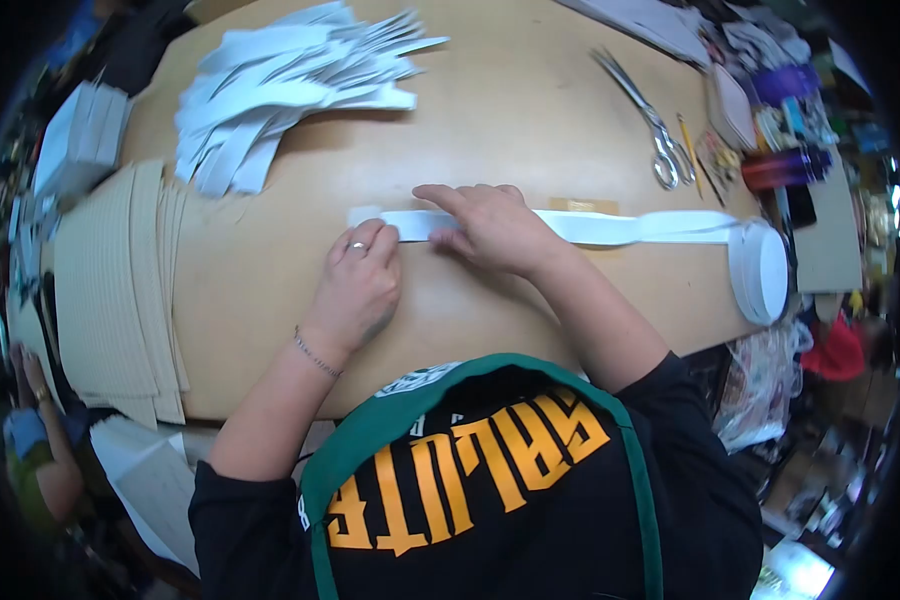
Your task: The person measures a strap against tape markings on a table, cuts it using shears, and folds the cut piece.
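In the head view, the left hand (362, 275) was curled, its fingers closed on the near end of the white strip (585, 227). The right hand (485, 230) lay loosely spread over the strip, just beside the left, grasping nothing. The strip ran across the table (450, 340) to a white roll (760, 272) at the right edge. Beyond it lay 1 pair of scissors (650, 125) and 1 yellow pencil (689, 150). A pile of cut white strips (270, 95) and overlapping tan sheets (115, 290) lay to the left.
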Available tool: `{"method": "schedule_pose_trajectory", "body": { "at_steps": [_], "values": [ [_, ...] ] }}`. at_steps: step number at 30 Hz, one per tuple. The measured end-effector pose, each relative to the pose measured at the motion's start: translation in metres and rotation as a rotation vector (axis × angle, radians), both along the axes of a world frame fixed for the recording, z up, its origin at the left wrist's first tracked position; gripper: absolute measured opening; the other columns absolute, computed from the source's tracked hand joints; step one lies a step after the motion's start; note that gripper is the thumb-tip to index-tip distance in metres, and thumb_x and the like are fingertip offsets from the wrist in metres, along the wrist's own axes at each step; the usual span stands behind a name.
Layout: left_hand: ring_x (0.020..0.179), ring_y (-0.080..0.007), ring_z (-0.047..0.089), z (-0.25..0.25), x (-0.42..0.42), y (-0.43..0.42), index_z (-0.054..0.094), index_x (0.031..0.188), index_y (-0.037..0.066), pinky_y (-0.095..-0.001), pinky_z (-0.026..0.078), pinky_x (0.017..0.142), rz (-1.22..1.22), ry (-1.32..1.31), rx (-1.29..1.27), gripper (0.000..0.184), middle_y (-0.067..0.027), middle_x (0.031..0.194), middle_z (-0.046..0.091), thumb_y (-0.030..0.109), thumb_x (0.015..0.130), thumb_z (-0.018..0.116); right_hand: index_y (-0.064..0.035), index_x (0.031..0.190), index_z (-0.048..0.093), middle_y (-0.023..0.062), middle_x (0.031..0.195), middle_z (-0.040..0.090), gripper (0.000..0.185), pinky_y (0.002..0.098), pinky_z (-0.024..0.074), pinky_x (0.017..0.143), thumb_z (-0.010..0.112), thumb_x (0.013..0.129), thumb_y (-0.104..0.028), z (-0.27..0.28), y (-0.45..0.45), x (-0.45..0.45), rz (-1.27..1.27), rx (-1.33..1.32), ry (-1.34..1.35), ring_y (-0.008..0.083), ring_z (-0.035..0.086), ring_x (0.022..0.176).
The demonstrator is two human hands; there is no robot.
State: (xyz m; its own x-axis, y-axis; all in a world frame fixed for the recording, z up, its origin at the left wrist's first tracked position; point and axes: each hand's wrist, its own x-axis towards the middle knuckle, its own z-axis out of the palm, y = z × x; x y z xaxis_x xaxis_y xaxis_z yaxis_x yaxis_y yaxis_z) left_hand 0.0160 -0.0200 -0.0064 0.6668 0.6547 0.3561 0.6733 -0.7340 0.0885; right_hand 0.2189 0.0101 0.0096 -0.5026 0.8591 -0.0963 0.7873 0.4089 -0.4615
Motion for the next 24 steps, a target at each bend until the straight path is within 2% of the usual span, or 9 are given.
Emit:
{"method": "schedule_pose_trajectory", "body": {
  "at_steps": [3,4,7,10,13,14,16,19,24],
  "values": [
    [0.100,-0.0260,0.051,0.004,0.008,0.002,0.061,0.077,-0.005,-0.0381,0.046,0.086,-0.007,0.144,-0.014,0.014,-0.0132,0.099,0.051,0.006,0.073,0.054,-0.0151,0.130,0.043,0.0165,0.104,0.062,0.061,0.0406,0.0435,0.084,0.069,0.077,-0.032,0.015,-0.003,0.052,-0.017,-0.167,-0.031,0.0323,0.059,0.096],
    [0.103,-0.0256,0.050,0.006,0.009,0.003,0.062,0.075,-0.003,-0.0390,0.045,0.089,-0.001,0.192,-0.032,0.015,-0.0125,0.100,0.050,0.009,0.073,0.054,-0.0140,0.129,0.044,0.0163,0.102,0.062,0.067,0.0393,0.0439,0.085,0.075,0.071,-0.029,0.018,-0.004,0.069,-0.081,-0.237,-0.060,0.0326,0.059,0.096],
    [0.104,-0.0267,0.050,0.012,0.015,0.002,0.062,0.074,-0.004,-0.0364,0.047,0.087,-0.007,0.338,-0.257,0.014,-0.0146,0.099,0.049,0.008,0.074,0.054,-0.0152,0.130,0.043,0.0157,0.102,0.063,0.067,0.0386,0.0437,0.087,0.074,0.071,-0.027,0.020,-0.012,0.120,-0.186,-0.254,-0.009,0.0319,0.059,0.098],
    [0.099,-0.0283,0.054,0.016,0.019,0.004,0.060,0.082,-0.007,-0.0330,0.051,0.079,0.027,0.417,-0.303,0.015,-0.0169,0.097,0.049,0.004,0.074,0.054,-0.0119,0.124,0.050,0.0144,0.103,0.064,0.057,0.0342,0.0448,0.087,0.073,0.073,-0.021,0.037,-0.015,0.147,-0.268,-0.349,0.130,0.0288,0.060,0.095],
    [0.093,-0.0292,0.057,0.029,0.028,0.010,0.055,0.102,-0.005,-0.0333,0.053,0.072,0.063,0.440,-0.452,0.028,-0.0190,0.098,0.049,0.002,0.075,0.054,-0.0095,0.117,0.058,0.0135,0.104,0.064,0.044,0.0320,0.0441,0.088,0.071,0.075,-0.017,0.027,-0.011,0.169,-0.259,-0.498,0.306,0.0249,0.060,0.095],
    [0.087,-0.0302,0.058,0.031,0.029,0.009,0.051,0.111,-0.001,-0.0345,0.052,0.071,0.058,0.404,-0.445,0.036,-0.0189,0.097,0.049,0.001,0.075,0.053,-0.0065,0.115,0.061,0.0098,0.099,0.064,0.040,0.0293,0.0442,0.086,0.072,0.077,-0.016,0.019,-0.010,0.174,-0.287,-0.502,0.317,0.0194,0.059,0.091],
    [0.076,-0.0321,0.060,0.032,0.031,0.005,0.041,0.129,0.008,-0.0369,0.052,0.068,0.052,0.328,-0.434,0.056,-0.0186,0.096,0.050,0.000,0.075,0.053,-0.0082,0.116,0.062,0.0102,0.101,0.064,0.039,0.0295,0.0443,0.086,0.070,0.078,-0.015,0.016,-0.009,0.179,-0.286,-0.474,0.204,0.0205,0.060,0.092],
    [0.075,-0.0327,0.061,0.043,0.046,0.003,0.033,0.139,0.024,-0.0376,0.053,0.067,0.076,0.454,-0.465,0.070,-0.0208,0.098,0.049,0.000,0.077,0.054,-0.0138,0.118,0.062,0.0121,0.105,0.064,0.039,0.0314,0.0443,0.087,0.068,0.079,-0.017,0.011,-0.012,0.180,-0.285,-0.388,0.057,0.0250,0.060,0.095],
    [0.079,-0.0338,0.062,0.049,0.069,0.011,0.029,0.142,0.032,-0.0367,0.053,0.069,0.104,0.597,-0.575,0.079,-0.0233,0.100,0.049,0.000,0.075,0.057,-0.0221,0.116,0.063,0.0125,0.099,0.062,0.037,0.0343,0.0444,0.086,0.066,0.079,-0.019,0.002,-0.021,0.179,-0.335,-0.237,-0.049,0.0277,0.058,0.096]
  ]
}}
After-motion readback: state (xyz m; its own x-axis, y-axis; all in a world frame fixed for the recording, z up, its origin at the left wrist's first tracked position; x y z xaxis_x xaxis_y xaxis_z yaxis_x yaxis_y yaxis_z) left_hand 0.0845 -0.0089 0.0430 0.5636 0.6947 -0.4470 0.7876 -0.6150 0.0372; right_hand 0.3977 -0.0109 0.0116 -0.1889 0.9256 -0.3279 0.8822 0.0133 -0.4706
